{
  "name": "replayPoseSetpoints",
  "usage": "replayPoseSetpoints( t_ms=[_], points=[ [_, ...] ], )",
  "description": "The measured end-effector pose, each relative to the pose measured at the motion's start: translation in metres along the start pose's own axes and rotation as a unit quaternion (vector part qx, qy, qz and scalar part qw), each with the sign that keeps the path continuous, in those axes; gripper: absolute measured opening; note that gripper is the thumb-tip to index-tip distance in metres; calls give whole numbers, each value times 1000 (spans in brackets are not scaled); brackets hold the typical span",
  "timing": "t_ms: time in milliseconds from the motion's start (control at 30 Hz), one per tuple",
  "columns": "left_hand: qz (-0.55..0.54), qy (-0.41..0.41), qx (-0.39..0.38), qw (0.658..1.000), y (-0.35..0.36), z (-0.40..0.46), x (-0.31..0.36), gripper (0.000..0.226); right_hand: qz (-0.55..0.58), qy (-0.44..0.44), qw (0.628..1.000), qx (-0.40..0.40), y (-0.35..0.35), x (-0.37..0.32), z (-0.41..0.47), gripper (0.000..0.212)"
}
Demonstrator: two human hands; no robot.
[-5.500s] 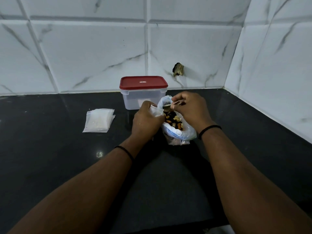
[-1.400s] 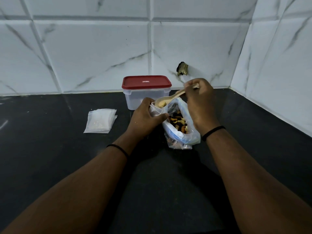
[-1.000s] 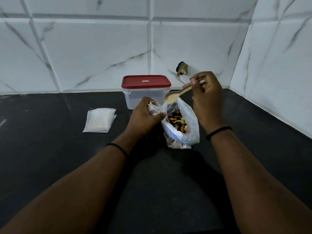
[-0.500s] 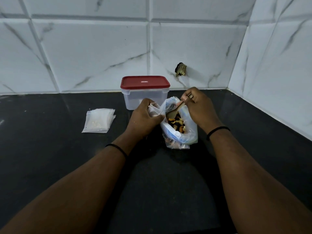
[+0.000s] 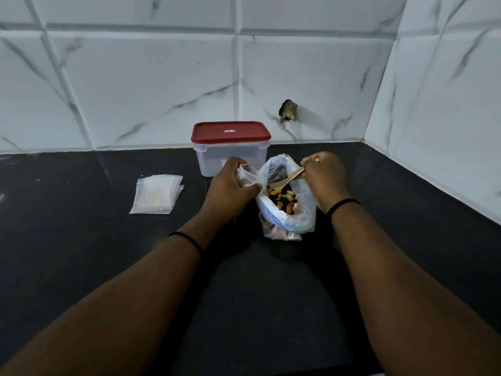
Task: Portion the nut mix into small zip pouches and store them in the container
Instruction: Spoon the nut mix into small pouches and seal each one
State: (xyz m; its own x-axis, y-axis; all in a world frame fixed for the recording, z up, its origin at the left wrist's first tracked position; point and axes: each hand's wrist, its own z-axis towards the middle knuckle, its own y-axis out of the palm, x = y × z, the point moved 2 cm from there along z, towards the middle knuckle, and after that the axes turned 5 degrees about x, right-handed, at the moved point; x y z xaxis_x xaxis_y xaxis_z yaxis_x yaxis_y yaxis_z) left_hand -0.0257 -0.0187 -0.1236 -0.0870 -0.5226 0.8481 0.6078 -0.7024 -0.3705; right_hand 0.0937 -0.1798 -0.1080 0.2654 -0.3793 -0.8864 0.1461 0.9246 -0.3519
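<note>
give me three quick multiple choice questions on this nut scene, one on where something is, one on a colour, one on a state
1. Where does the stack of empty pouches lie?
A. left of the container
B. inside the nut bag
C. on the lid

2. What colour is the lid?
A. blue
B. red
C. green

3. How is the container now?
A. lid off
B. tipped on its side
C. upright, lid on

Answers:
1. A: the stack rests on the counter to the left of the container.
2. B: the lid is plainly red above the clear walls.
3. C: it stands upright with the lid on, behind the left hand, which holds an open pouch, while the right hand dips a spoon into the nut bag.
</note>
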Motion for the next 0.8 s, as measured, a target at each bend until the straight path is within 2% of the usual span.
replayPoseSetpoints(
  t_ms=[200,667,800],
  points=[
    [0,3,-5,1000,0,0,-1,37,93,69,993,32,-4,8,8,20],
    [-6,6,-7,1000,0,0,-2,37,99,82,992,-15,2,5,6,8],
    [-4,10,-9,1000,0,1,-3,38,83,95,991,-44,-3,6,8,22]
  ],
)
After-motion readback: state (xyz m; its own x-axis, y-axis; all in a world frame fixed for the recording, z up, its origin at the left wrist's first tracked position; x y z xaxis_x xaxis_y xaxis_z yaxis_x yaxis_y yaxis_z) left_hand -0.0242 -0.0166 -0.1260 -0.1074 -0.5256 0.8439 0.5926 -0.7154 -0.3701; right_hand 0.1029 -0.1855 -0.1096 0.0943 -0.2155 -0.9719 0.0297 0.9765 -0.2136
